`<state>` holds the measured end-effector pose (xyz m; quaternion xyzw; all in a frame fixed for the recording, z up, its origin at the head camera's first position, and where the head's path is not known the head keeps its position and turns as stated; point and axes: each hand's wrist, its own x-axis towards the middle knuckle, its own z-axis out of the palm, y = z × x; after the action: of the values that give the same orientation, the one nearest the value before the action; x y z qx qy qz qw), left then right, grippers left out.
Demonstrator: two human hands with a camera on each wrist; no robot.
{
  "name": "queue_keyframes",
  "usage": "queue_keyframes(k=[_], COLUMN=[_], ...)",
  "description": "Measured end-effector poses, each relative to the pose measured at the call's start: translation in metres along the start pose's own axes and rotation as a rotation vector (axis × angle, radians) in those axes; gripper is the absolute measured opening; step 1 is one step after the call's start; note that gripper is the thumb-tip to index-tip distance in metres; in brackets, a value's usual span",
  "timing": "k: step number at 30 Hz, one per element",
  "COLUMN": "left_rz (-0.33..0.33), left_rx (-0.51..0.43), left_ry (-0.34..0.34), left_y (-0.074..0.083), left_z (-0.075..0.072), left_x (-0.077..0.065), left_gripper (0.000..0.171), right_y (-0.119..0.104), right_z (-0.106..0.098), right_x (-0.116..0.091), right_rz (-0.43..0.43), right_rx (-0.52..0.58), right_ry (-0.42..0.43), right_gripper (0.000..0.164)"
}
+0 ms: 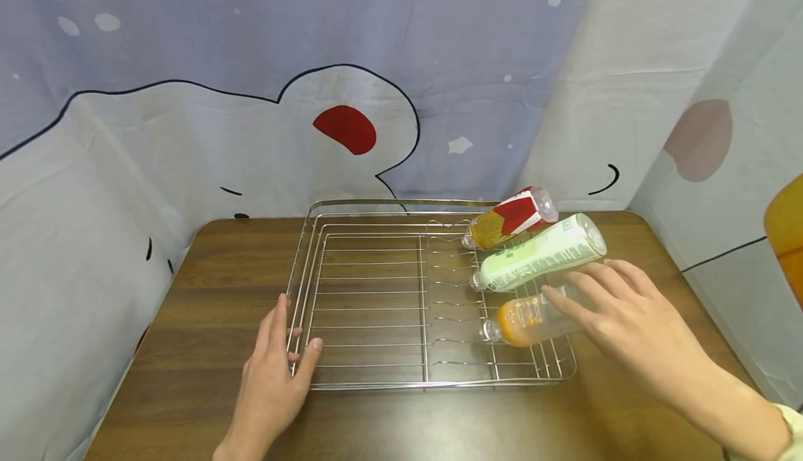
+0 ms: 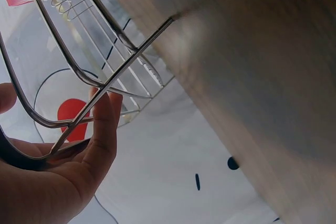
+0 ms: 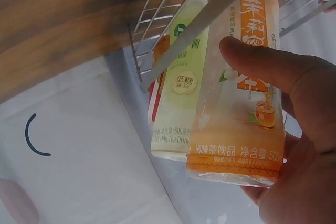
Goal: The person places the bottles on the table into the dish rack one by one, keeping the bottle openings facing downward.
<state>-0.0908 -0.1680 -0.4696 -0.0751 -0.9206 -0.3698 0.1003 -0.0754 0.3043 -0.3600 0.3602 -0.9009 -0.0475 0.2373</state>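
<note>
A silver wire rack (image 1: 439,385) stands on the table, with wavy wires across its right part. My left hand (image 1: 270,377) holds the rack's left side near the front corner; the left wrist view shows fingers hooked around the rack's wire frame (image 2: 84,109). On the right part lie three bottles, necks pointing left. My right hand (image 1: 633,328) grips the nearest one, an orange-and-clear tea bottle (image 1: 523,318), by its base end, thumb across the label. Behind it lies a pale green milk tea bottle (image 1: 542,255), then a red-and-yellow labelled bottle (image 1: 511,217) farthest back.
The brown wooden table (image 1: 207,293) extends around the rack. A printed cloth curtain (image 1: 188,140) hangs close behind the table's back edge and along both sides. The bottles' bases stick out past the rack's right side.
</note>
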Motion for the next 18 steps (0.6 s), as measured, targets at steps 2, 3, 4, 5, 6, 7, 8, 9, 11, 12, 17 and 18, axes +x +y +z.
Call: queue_keyframes(k=[2, 3, 4, 5, 6, 7, 8, 9, 11, 12, 17, 18], left_rz=[0.0, 0.0, 0.0, -0.001, -0.002, -0.002, -0.003, -0.004, -0.006, -0.007, -0.008, -0.006], left_rx=[0.0, 0.0, 0.0, 0.001, 0.001, 0.001, 0.001, 0.002, 0.004, 0.004, 0.008, 0.009], left_ry=[0.001, 0.001, 0.002, 0.002, 0.002, 0.002, 0.002, 0.0, -0.002, -0.004, -0.007, -0.005], left_y=[0.0, 0.0, 0.0, 0.0, 0.0, 0.0, 0.0, 0.0, 0.0, 0.0, 0.0, 0.0], left_z=[0.0, 0.0, 0.0, 0.0, 0.0, 0.0, 0.0, 0.0, 0.0, 0.0, 0.0, 0.0], left_x=[0.0, 0.0, 0.0, 0.0, 0.0, 0.0, 0.0, 0.0, 0.0, 0.0, 0.0, 0.0], left_gripper=[0.086, 0.086, 0.086, 0.086, 0.086, 0.086, 0.086, 0.086, 0.087, 0.087, 0.087, 0.087], right_y=[-0.001, -0.002, -0.002, -0.003, -0.003, -0.004, -0.004, -0.005, -0.005, -0.006, -0.008, -0.009], right_z=[0.002, 0.003, 0.004, 0.005, 0.006, 0.007, 0.008, 0.008, 0.009, 0.01, 0.012, 0.012], right_x=[0.0, 0.0, 0.0, 0.0, 0.0, 0.0, 0.0, 0.0, 0.0, 0.0, -0.001, -0.001], right_rz=[-0.004, -0.008, -0.011, -0.014, -0.017, -0.018, -0.02, -0.019, -0.017, -0.017, -0.021, -0.021], right_rx=[-0.008, -0.014, -0.02, -0.024, -0.025, -0.026, -0.026, -0.025, -0.024, -0.022, -0.02, -0.018], right_ry=[0.005, 0.007, 0.009, 0.01, 0.009, 0.009, 0.01, 0.01, 0.009, 0.008, -0.002, -0.003], right_gripper=[0.065, 0.062, 0.061, 0.06, 0.06, 0.06, 0.06, 0.06, 0.061, 0.061, 0.066, 0.067])
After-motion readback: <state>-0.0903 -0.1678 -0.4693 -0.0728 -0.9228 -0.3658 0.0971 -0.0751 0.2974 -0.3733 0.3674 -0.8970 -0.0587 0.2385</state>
